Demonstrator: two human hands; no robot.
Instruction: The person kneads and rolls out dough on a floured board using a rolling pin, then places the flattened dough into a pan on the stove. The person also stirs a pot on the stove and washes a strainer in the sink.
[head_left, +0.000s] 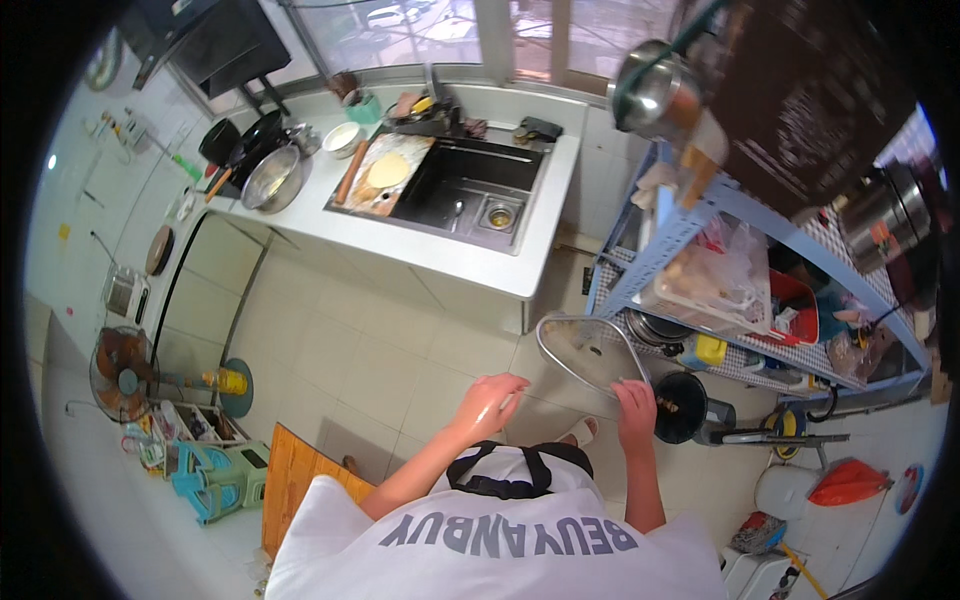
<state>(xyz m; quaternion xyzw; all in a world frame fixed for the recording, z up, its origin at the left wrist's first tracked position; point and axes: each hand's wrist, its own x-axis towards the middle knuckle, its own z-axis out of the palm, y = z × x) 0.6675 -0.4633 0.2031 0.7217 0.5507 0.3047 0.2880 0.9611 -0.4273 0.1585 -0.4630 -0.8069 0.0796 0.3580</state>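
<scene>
My right hand (636, 405) grips the metal rim of a clear glass pot lid (577, 349). The lid is held out over the floor at the right, with a dark spot near its middle. My left hand (489, 405) is in front of my waist with nothing in it, the thumb and fingers somewhat apart. Beyond both hands is a white counter with a dark sink (469, 187). A floury board (382, 204) lies across the sink's left side, bearing a flat round of dough (388, 170) and a wooden rolling pin (351, 172).
Left on the counter are a steel bowl (289, 191), a white bowl (343, 140) and a black wok (259, 139). A blue metal shelf (660, 247) holds baskets at the right. A black bin (680, 409) is beside my right hand. A fan (126, 379) stands left.
</scene>
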